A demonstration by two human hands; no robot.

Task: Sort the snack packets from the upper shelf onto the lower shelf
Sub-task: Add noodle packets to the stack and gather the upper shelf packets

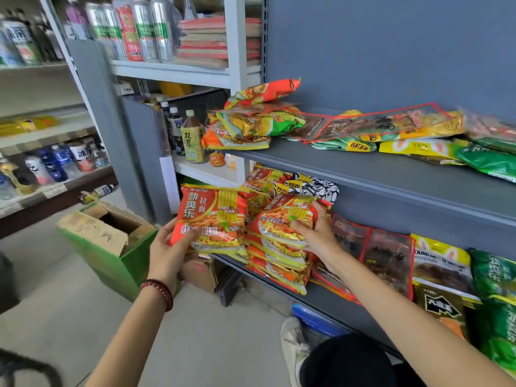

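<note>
White shoe (293, 347), on the floor below the shelving. Left wrist: red beaded bracelet (159, 291).

Left hand (167, 247): grips a noodle packet (215, 216) by its lower left corner. The packet is red-orange, printed 劲爽乐 拉面. It faces the camera with its long axis near vertical, top edge up, held just off the left end of the lower shelf (349, 308).

Right hand (315, 233): grips the top packet (282, 219) of a stack (279, 261) of like packets lying flat on the lower shelf.

Upper shelf (363, 169): mixed snack packets (259, 124), loosely heaped.

Tea bottle (192, 138), label 双萃. Green carton (111, 247), flaps open, on the floor.
</note>
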